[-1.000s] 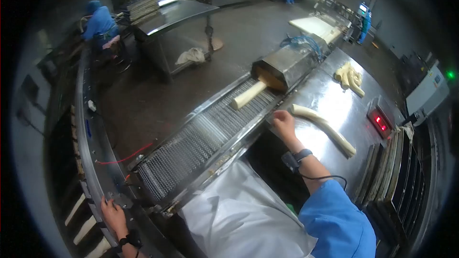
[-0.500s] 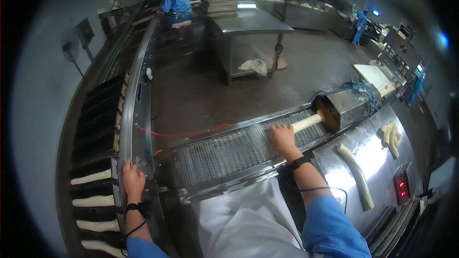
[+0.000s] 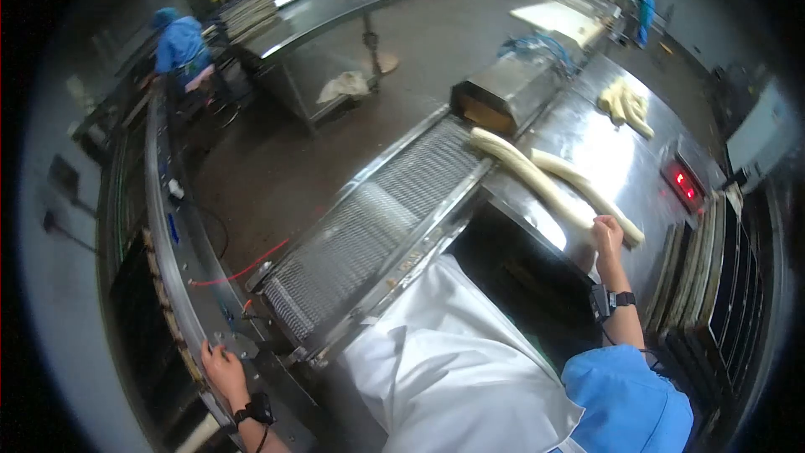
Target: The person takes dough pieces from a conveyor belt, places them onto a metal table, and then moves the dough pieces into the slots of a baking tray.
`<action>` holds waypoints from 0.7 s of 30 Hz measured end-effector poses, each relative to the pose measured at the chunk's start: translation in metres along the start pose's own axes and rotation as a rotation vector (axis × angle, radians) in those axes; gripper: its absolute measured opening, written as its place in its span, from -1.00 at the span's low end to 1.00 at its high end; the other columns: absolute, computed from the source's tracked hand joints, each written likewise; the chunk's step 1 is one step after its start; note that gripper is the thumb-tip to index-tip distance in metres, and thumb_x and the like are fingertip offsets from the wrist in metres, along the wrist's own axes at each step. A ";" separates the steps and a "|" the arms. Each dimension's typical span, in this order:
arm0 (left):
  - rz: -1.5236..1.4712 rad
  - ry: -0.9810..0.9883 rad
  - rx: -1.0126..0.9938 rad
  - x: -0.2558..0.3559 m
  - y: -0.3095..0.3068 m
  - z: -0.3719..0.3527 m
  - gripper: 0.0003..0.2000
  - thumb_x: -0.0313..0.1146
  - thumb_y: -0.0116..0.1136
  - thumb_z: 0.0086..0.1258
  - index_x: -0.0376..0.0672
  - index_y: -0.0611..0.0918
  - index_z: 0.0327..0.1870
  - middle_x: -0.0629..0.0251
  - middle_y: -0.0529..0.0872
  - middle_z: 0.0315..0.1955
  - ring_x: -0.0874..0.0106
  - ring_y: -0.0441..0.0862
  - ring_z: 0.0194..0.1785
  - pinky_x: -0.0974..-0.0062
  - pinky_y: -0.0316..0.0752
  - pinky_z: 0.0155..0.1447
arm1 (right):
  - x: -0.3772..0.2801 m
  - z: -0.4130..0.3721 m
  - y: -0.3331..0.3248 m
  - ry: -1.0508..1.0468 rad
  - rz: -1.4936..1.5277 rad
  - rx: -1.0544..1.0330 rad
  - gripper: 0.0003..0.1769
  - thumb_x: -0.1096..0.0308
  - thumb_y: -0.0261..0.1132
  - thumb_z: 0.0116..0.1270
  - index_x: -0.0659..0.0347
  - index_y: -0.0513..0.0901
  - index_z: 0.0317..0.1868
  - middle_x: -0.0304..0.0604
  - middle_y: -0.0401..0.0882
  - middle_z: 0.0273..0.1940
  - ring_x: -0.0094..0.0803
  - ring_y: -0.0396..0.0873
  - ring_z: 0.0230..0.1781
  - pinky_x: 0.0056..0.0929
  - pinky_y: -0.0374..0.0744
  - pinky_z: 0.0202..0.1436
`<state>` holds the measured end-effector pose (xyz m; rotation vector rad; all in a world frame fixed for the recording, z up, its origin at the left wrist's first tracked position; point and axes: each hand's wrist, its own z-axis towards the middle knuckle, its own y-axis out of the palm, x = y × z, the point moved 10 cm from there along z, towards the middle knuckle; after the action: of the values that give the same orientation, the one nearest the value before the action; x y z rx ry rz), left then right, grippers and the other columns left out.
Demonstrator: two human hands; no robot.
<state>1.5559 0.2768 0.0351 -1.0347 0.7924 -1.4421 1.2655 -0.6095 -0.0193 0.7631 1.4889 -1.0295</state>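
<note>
The right hand [image 3: 609, 236] was over the steel table [image 3: 608, 159], on the right side of the scene. Its fingers were curled in, right at the near end of a long, pale roll of dough [image 3: 530, 174]. I cannot tell if they were squeezing the dough or only sitting beside it. That roll lay on a slant, with its far end by the edge of the mesh belt [image 3: 377, 210] and most of it on the table. A second roll [image 3: 579, 180] lay just to its right, pointing almost the same way.

The left hand [image 3: 224, 369] was near and far to the left. Its fingers were a little apart, and it rested on the long metal rail [image 3: 154, 184]. Under that hand, a strip of pale dough [image 3: 199, 434] showed at the bottom.

The belt ran between the two hands, and a metal box [image 3: 503, 96] sat over its far end. Farther away on the table was a small heap of dough [image 3: 625, 107]. Near the right edge of the table, a little box [image 3: 684, 184] had red lights on it. Flat trays [image 3: 692, 294] stood close together, nearer on the right. Far off to the left, a person in blue [image 3: 179, 46] was by the rail.
</note>
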 end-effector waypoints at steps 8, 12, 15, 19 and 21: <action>0.043 0.006 -0.021 0.000 0.003 -0.015 -0.82 -0.57 0.09 0.14 -0.39 0.63 -0.23 -0.14 0.43 0.23 -0.02 0.37 0.30 0.19 0.28 0.37 | -0.070 -0.035 0.026 -0.439 -1.369 -0.088 -0.30 0.04 0.24 0.27 -0.31 0.28 0.43 -0.07 0.13 0.48 -0.03 0.05 0.51 0.16 -0.10 0.53; 0.208 -0.015 -0.097 0.014 -0.015 -0.045 -0.74 -0.52 0.08 0.24 -0.38 0.60 -0.05 -0.11 0.46 0.21 0.02 0.42 0.28 0.22 0.30 0.36 | -0.088 -0.004 0.078 -0.659 -1.288 -0.321 -0.39 0.17 0.16 0.35 -0.41 0.30 0.41 -0.17 0.23 0.44 -0.05 0.07 0.50 0.23 -0.04 0.50; 0.096 -0.114 -0.082 0.019 -0.028 -0.073 -0.84 -0.57 0.11 0.17 -0.43 0.63 -0.25 -0.15 0.37 0.28 -0.03 0.32 0.34 0.24 0.25 0.39 | -0.098 0.013 0.116 -0.821 -1.273 -0.492 -0.36 0.30 0.12 0.38 -0.44 0.26 0.43 -0.23 0.27 0.42 -0.07 0.10 0.49 0.28 0.08 0.44; 0.211 -0.128 -0.101 0.033 -0.035 -0.095 -0.84 -0.57 0.15 0.15 -0.43 0.64 -0.26 -0.20 0.38 0.27 -0.04 0.34 0.33 0.25 0.25 0.40 | -0.090 0.067 0.129 -0.716 -1.256 -0.440 -0.34 0.25 0.15 0.37 -0.43 0.21 0.45 -0.35 0.26 0.43 0.03 0.15 0.45 0.25 0.23 0.35; 0.167 -0.225 -0.176 0.031 -0.035 -0.095 -0.79 -0.55 0.20 0.12 -0.42 0.63 -0.21 -0.22 0.39 0.26 -0.05 0.35 0.32 0.24 0.26 0.39 | -0.084 0.099 0.120 -0.543 -1.284 -0.360 -0.36 0.13 0.18 0.36 -0.32 0.22 0.44 -0.47 0.20 0.46 0.14 0.26 0.35 0.25 0.37 0.22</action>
<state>1.4551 0.2434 0.0351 -1.2112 0.8305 -1.1072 1.4283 -0.6440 0.0395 -0.8402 1.5325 -1.6166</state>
